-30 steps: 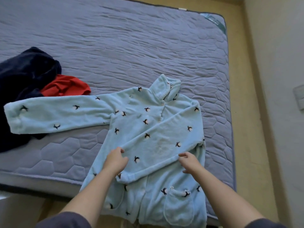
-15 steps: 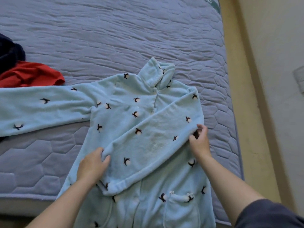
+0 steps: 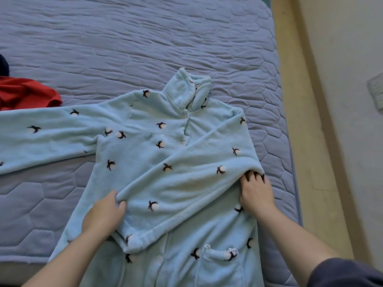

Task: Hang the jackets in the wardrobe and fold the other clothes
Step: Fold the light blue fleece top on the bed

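Observation:
A light blue fleece robe (image 3: 145, 154) with small dark prints lies front up on the bed, collar pointing away from me. Its right sleeve is folded across the chest; the left sleeve (image 3: 41, 133) stretches flat to the left. My left hand (image 3: 103, 216) pinches a ridge of the folded sleeve near its cuff. At the robe's right side, the fingers of my right hand (image 3: 257, 193) are tucked under the sleeve's fold and hold it. The robe's hem with a pocket (image 3: 219, 266) hangs over the near edge of the bed.
The bed has a grey-blue quilted mattress (image 3: 145, 48). A red garment (image 3: 27, 94) and the edge of a dark one (image 3: 3, 65) lie at the far left. To the right run a tan floor strip (image 3: 306, 121) and a white wall (image 3: 352, 59).
My right hand went from the middle of the folded sleeve to the fold at the robe's right side. The left hand keeps its pinch near the cuff. The view has shifted right and closer.

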Tool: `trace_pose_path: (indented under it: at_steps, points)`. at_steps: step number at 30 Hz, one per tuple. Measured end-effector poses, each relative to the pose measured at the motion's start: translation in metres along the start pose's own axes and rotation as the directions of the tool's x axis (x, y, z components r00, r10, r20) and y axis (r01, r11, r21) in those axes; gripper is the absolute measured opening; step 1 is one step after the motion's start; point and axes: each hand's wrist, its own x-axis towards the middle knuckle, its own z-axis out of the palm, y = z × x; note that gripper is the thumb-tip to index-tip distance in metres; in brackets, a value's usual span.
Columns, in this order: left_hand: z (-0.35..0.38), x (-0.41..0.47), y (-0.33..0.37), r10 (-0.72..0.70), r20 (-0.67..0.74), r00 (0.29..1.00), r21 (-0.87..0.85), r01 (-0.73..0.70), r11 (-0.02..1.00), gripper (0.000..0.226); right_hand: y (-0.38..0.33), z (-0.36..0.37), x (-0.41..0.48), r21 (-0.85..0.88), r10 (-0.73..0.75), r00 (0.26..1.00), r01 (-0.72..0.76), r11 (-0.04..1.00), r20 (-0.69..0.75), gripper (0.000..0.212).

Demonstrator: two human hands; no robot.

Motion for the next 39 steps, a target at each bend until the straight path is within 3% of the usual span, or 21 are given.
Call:
trace_pose_path:
  at_steps: [2,4,7,12,14,16,18,21,23,25,27,30,35,39]
  points:
    - [0.000,0.001,0.005,0.002,-0.013,1.000,0.070,-0.001,0.998,0.015,0.005,-0.006,0.000,-0.118,0.024,0.999,-0.018,0.993,0.049,0.048]
    - [0.001,0.003,0.011,-0.018,0.001,1.000,0.093,0.018,0.995,0.009,0.004,-0.003,0.006,-0.168,0.127,0.969,-0.092,0.982,0.211,0.046]
    - [0.000,0.005,0.021,-0.073,0.040,0.997,0.120,0.068,0.990,0.006,-0.003,0.000,0.015,-0.134,0.135,0.943,-0.098,0.986,0.304,0.045]
    - [-0.004,0.003,0.037,-0.045,0.005,0.999,0.140,0.044,0.989,0.006,0.029,0.002,0.006,0.046,-0.103,0.982,0.097,0.994,0.158,0.041]
    - [-0.004,0.001,0.043,-0.012,-0.018,1.000,0.117,0.014,0.993,0.013,0.042,-0.002,0.001,0.116,-0.211,0.977,0.214,0.970,-0.031,0.028]
    - [-0.002,0.002,0.049,0.024,0.005,1.000,0.112,-0.025,0.993,0.016,0.048,-0.006,0.000,0.150,-0.211,0.950,0.249,0.957,-0.230,0.008]
    - [0.001,0.008,0.051,0.066,0.035,0.997,0.088,-0.069,0.994,0.013,0.043,-0.010,0.007,0.207,-0.147,0.920,0.234,0.950,-0.364,0.020]
    - [0.004,0.014,0.056,-0.002,-0.002,1.000,0.069,0.003,0.998,0.021,0.022,-0.018,0.024,0.270,-0.104,0.968,0.165,0.949,-0.228,0.052]
    - [0.007,0.015,0.066,-0.027,-0.122,0.992,0.074,0.036,0.997,0.031,0.013,-0.020,0.038,0.260,-0.092,0.993,0.107,0.960,-0.068,0.052]
    - [0.015,0.018,0.084,0.091,-0.256,0.962,0.081,-0.073,0.994,0.042,0.009,-0.027,0.053,0.292,-0.004,0.991,0.043,0.955,-0.131,0.044]
    - [0.029,0.027,0.109,0.307,-0.315,0.898,0.144,-0.274,0.951,0.053,0.011,-0.035,0.072,0.364,0.083,0.960,0.022,0.931,-0.269,0.035]
    - [0.057,0.042,0.150,0.524,-0.280,0.804,0.274,-0.456,0.847,0.059,0.012,-0.042,0.106,0.431,0.074,0.952,0.065,0.900,-0.297,0.053]
    - [0.101,0.064,0.161,0.563,-0.206,0.800,0.345,-0.479,0.807,0.066,-0.001,-0.028,0.139,0.360,-0.073,0.974,0.148,0.921,-0.214,0.064]
    - [0.113,0.081,0.153,0.570,-0.235,0.787,0.334,-0.485,0.808,0.066,0.001,0.004,0.158,0.378,-0.024,0.991,0.074,0.923,-0.135,0.068]
